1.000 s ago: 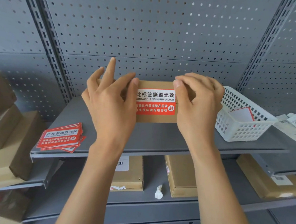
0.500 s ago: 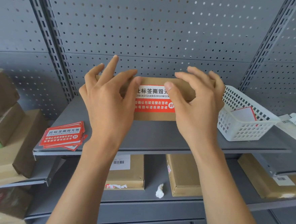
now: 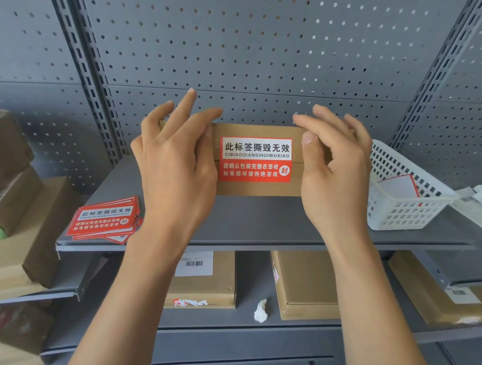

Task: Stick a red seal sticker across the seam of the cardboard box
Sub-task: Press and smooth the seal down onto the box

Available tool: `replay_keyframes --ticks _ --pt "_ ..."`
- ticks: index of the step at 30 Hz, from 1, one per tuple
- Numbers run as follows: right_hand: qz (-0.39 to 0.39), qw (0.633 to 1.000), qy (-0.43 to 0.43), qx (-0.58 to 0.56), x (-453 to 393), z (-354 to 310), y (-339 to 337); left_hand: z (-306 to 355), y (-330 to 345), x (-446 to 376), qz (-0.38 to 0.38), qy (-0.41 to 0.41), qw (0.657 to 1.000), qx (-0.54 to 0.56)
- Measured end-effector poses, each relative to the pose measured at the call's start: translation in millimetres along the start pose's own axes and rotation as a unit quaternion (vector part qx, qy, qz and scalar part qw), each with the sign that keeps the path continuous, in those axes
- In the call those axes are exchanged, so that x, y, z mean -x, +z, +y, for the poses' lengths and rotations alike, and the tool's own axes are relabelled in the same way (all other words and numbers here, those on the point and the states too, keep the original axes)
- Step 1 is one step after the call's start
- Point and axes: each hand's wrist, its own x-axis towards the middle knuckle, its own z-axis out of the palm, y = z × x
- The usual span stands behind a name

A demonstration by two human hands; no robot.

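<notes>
Sticker (image 3: 255,159) reading "CIBIAOQIANSIHUIWUXIAO" lies across the seam of my one box (image 3: 258,189) on the shelf (image 3: 260,220). My left hand (image 3: 175,160) and right hand (image 3: 334,174) flank it, fingers released, gripping nothing. One loose sticker stack (image 3: 104,220) sits left.

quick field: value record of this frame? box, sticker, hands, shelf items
box: cardboard box on grey shelf, front face to camera
sticker: red seal sticker flat across the seam, fully visible
left hand: at box's left end, fingers spread
right hand: at box's right end, fingers curled, off the sticker
spare stickers: stack at shelf's left
basket: white at right
</notes>
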Motion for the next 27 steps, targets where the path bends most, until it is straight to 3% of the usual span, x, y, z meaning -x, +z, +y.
replay_keyframes --ticks 5,9,22,27 --pt "-0.044 0.994 -0.033 0.091 -2.0 -3.8 -7.4 9.1 -14.1 -4.3 -0.062 0.022 0.998 -0.017" --pt "-0.061 0.984 -0.056 0.157 -5.3 -4.6 -6.0 9.0 -12.9 -6.6 -0.044 0.05 0.994 -0.081" --pt "-0.122 0.99 -0.043 0.053 -8.5 -1.7 -29.7 -7.6 -23.2 -5.3 -0.061 0.064 0.996 -0.002" --pt "-0.098 0.993 -0.044 0.053 -3.4 -3.7 -27.2 -6.7 -24.2 -2.9 -0.066 0.072 0.995 -0.012"
